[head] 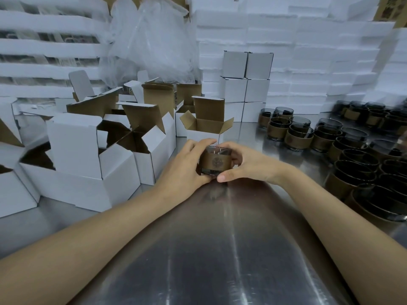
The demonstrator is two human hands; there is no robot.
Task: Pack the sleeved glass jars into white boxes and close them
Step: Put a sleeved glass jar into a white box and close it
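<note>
At mid-frame my left hand [187,164] and right hand [244,164] clasp one sleeved jar [215,161] between them, just before an open box [206,128] on the surface [220,249].

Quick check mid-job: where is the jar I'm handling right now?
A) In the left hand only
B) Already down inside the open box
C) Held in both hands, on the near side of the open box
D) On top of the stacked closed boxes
C: the left hand and the right hand both grip the jar in front of the open box, whose flaps stand open.
</note>
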